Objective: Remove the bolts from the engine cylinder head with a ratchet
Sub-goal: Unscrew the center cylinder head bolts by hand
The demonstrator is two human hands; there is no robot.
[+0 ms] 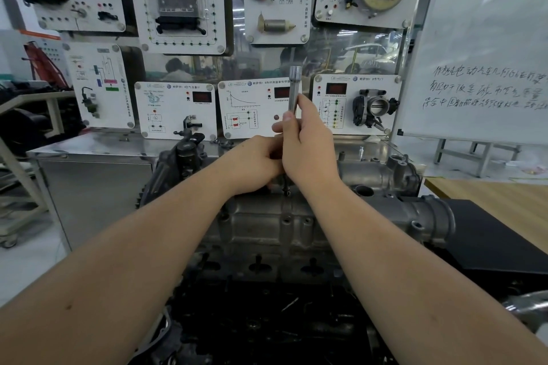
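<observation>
Where training panels [175,0] hang, engine [267,225], whiteboard [486,44], wooden table [498,201]

Behind the bench, a wall of white training panels [175,3] with mounted car parts (a throttle body [374,107] at right among them). Off to the right, a handwritten whiteboard [486,47] and a wooden tabletop [489,198].

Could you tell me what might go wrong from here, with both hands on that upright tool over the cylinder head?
The right hand grips the tool mid-shaft, so its tall top could tip and slip off the bolt. The left hand sits right at the tool's base on the cylinder head; a slip could pinch its fingers. A freed bolt might drop into the open recesses below.
</observation>
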